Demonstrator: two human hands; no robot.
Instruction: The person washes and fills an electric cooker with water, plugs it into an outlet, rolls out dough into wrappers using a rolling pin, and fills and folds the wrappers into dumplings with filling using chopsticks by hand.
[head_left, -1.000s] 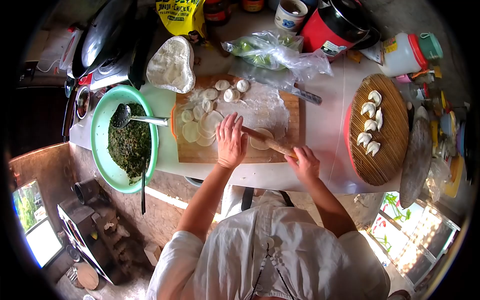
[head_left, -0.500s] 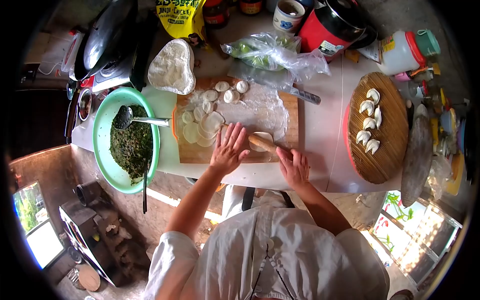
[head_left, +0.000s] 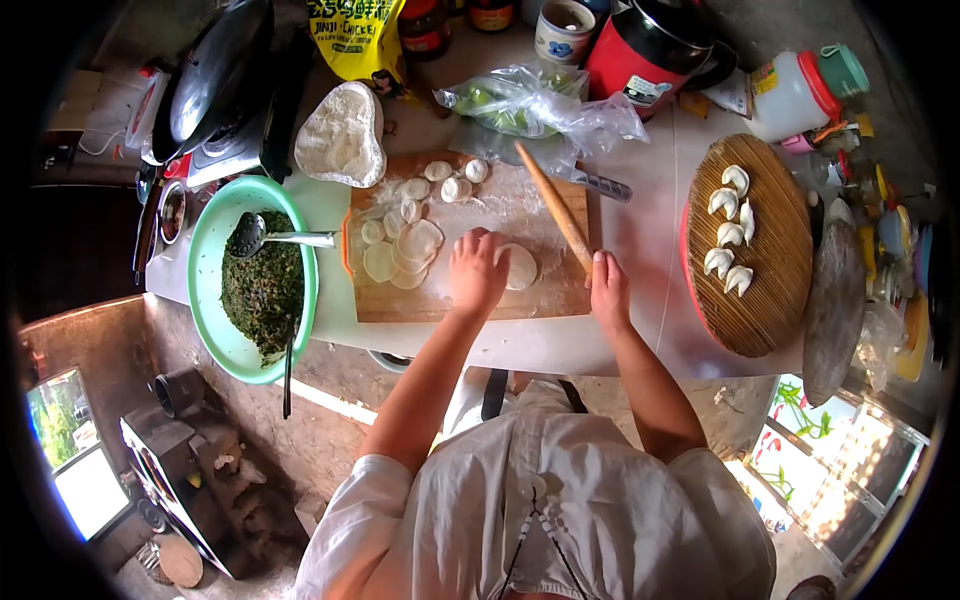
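Note:
My left hand (head_left: 478, 270) rests palm down on the wooden board (head_left: 420, 308), fingers loosely bent. Its thumb lies at the left edge of a round dough wrapper (head_left: 519, 268); no grip on it is visible. My right hand (head_left: 609, 287) is closed around the lower end of a wooden rolling pin (head_left: 556, 211), which slants up and left, off the wrapper. Left of my left hand, several overlapping rolled wrappers (head_left: 415, 243) lie on the board. Small dough pieces (head_left: 456, 189) sit farther back on the floured surface.
A green basin (head_left: 203, 300) of chopped filling, with a ladle (head_left: 250, 236), stands left. Behind the board are a flour bowl (head_left: 310, 140), a plastic bag (head_left: 540, 105), a knife (head_left: 604, 186) and a red kettle (head_left: 635, 65). Dumplings (head_left: 730, 234) lie on a round mat (head_left: 765, 300), right.
My right hand has lifted the rolling pin off the wrapper and turned it steeply upward. My left hand has moved right to the wrapper's edge, its fingers going from spread to bent.

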